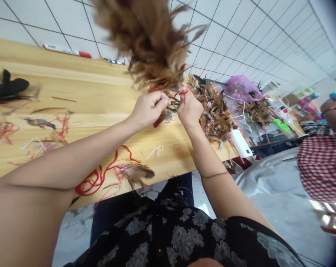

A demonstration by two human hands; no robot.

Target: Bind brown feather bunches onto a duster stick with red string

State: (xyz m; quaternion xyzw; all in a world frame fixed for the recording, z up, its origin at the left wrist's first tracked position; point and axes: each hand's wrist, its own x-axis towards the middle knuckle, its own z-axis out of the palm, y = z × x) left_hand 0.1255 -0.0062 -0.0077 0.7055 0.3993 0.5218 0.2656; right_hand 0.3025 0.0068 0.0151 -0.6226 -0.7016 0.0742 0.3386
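A big bundle of brown feathers stands up in front of me, its upper part blurred. Both my hands are at its base, where dark stems and bits of red string show. My left hand is closed, thumb and forefinger pinched at the stems from the left. On the other side, the fingers of my right hand are curled round the base, with red string at their top. What lies inside the fingers is partly hidden.
A pile of feather bundles lies right of my hands, beside a white phone-like object. Loose red yarn and a small feather tuft lie near the table edge. A red-capped marker lies by the tiled wall. Another person's arm is at far right.
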